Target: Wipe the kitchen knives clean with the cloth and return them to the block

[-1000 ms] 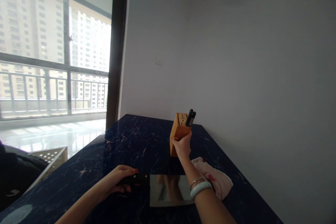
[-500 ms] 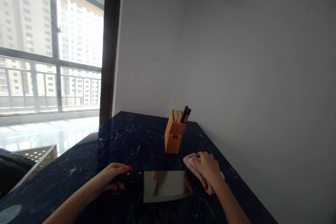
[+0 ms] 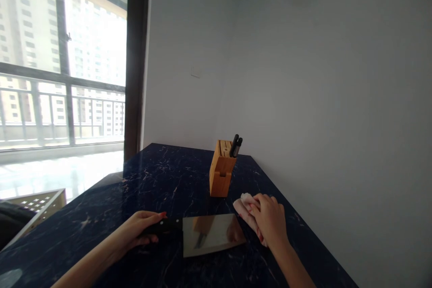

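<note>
My left hand (image 3: 143,229) is wrapped round the black handle of a cleaver (image 3: 212,235), whose wide, shiny blade points right and reflects the knife block. On the right, my right hand (image 3: 271,218) grips a pale pink and white cloth (image 3: 247,211), just beyond the blade's tip end. The cloth is bunched under the fingers. Behind the blade stands a wooden knife block (image 3: 222,175) with black-handled tools (image 3: 235,146) in its right side and bare slots on top.
The dark blue marbled table (image 3: 168,180) runs back to a grey wall (image 3: 303,99). A perforated light-coloured chair (image 3: 43,202) with dark fabric on it stands at the left edge, near large windows (image 3: 94,54).
The far end of the cleaver blade has tilted up slightly. My right hand and the cloth have shifted a little. The whole view has moved slightly, with the block further left.
</note>
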`<state>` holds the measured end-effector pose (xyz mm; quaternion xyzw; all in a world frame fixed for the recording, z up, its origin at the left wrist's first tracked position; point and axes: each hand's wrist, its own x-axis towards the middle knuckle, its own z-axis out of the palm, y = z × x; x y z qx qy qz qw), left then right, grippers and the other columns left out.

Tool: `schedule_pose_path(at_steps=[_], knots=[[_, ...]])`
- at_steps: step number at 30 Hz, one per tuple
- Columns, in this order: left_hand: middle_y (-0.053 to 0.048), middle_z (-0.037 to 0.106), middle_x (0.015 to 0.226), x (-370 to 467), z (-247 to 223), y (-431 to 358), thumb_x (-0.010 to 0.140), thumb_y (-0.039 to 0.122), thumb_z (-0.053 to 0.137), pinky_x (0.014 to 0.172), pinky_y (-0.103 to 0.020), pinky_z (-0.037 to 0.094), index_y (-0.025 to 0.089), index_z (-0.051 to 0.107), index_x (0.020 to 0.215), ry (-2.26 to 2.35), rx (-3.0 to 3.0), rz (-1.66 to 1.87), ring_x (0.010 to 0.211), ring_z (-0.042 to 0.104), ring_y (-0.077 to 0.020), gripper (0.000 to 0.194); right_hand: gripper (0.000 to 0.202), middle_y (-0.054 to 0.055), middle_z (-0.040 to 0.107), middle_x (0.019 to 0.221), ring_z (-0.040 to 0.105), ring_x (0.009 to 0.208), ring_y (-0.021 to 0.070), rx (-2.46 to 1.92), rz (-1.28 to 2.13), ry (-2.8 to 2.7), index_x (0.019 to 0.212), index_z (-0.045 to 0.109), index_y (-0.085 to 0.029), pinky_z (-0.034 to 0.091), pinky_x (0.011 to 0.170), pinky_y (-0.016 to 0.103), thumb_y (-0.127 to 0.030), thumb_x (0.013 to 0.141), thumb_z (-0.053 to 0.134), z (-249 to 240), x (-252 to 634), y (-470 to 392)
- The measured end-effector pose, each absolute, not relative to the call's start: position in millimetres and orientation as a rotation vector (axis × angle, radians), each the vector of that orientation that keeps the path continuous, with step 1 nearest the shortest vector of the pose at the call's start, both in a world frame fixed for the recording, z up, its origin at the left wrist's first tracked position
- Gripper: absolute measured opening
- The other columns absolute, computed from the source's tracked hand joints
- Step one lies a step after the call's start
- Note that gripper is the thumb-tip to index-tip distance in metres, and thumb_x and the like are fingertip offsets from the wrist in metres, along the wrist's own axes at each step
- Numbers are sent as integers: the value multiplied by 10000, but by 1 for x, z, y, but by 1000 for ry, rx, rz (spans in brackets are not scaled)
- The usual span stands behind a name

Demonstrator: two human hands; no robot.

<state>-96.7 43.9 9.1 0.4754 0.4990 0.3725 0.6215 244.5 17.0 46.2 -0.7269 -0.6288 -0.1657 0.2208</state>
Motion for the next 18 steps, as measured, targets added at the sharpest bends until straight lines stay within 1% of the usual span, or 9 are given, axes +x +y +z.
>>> schedule_pose_path(at_steps=[2,6,11,12,14,16,18], knots=[[-85,697,749,-91,8,41,624,501,666,368,-116,368,119,675,842,1131,1107,867,470,578,-72,439,107,13,623,836,504,840,202,-1950,-461,-1754,793,593,-237,288,699,308,-238,797,486,47,235,15],[-61,689,699,-81,5,40,552,590,654,367,-155,381,134,678,805,1249,1151,896,456,577,-95,522,93,14,626,893,503,880,200,-1815,-393,-1838,820,600,-230,283,731,311,-207,783,517,38,215,14],[-29,621,495,-78,6,41,540,717,541,323,-175,308,112,684,761,1306,1333,785,347,485,-87,659,96,8,639,859,519,890,205,-1757,-341,-1953,800,615,-225,265,784,336,-210,792,520,22,200,20],[-27,618,490,-78,6,41,540,732,522,320,-177,297,112,685,748,1302,1383,756,337,468,-82,674,110,8,643,861,523,886,204,-1760,-328,-1975,813,619,-227,260,792,341,-209,798,512,19,198,21],[-34,653,567,-77,5,41,541,744,505,321,-178,286,125,687,741,1279,1481,720,333,448,-66,676,144,15,649,898,523,894,206,-1761,-296,-2006,855,624,-227,254,793,343,-207,814,488,14,195,23],[-34,683,670,-75,3,41,556,736,501,319,-176,273,145,689,774,1246,1558,690,329,427,-46,658,172,21,648,928,517,906,209,-1755,-254,-2025,886,622,-228,255,781,340,-211,828,460,10,190,25],[-25,686,684,-72,1,40,573,725,498,312,-175,257,158,687,817,1234,1605,648,315,400,-36,646,189,17,644,921,511,897,206,-1732,-199,-2040,881,622,-232,257,772,335,-212,836,440,7,182,25]])
